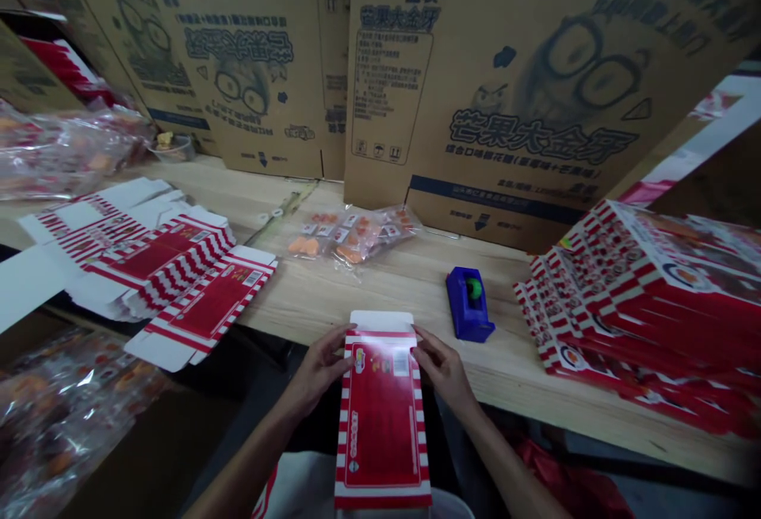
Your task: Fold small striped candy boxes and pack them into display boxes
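Blue tape dispenser [469,305] on wooden bench [369,289]; snack bag [350,234] behind; cartons [535,91] at back.

- Your left hand [317,372] and right hand [445,374] are bare, and your forearms [261,448] are uncovered right down to the near edge.
- Between your forearms, at the near edge, you wear pale grey-white cloth [297,491] with a red strip on its left side.
- Right of your right forearm shows red fabric [559,479]; whether it is yours is unclear.
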